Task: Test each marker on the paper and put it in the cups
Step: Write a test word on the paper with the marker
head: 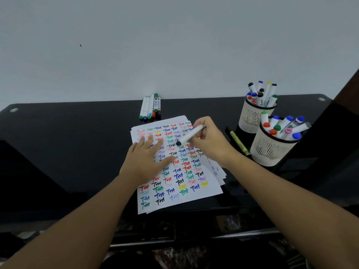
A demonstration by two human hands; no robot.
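Left hand [147, 158] is spread flat on the paper [174, 171], fingers fanned out over the upper-left rows, pretty clearly just pinning the sheets so they don't skid on the slick black desk [68, 142]. Right hand [209, 140] pinches a white marker [189, 136], black end pointing down and left, sitting right at the paper near its middle-upper part. Can't tell if that black end is the nib or a cap, or whether it's actually touching, but the grip looks like a writing grip, so I'd guess this one's getting its test scribble.

The paper is already packed with "Test" in loads of colours, so not much free room. It's a small stack; more sheets peek out on its right side.

Behind the paper, against the wall, lie a few markers [150, 108] side by side, probably the untested ones. To the right of the paper stand two mesh cups [272, 152], both well stuffed with markers. A yellow-green pen [240, 143] lies between paper and cups.
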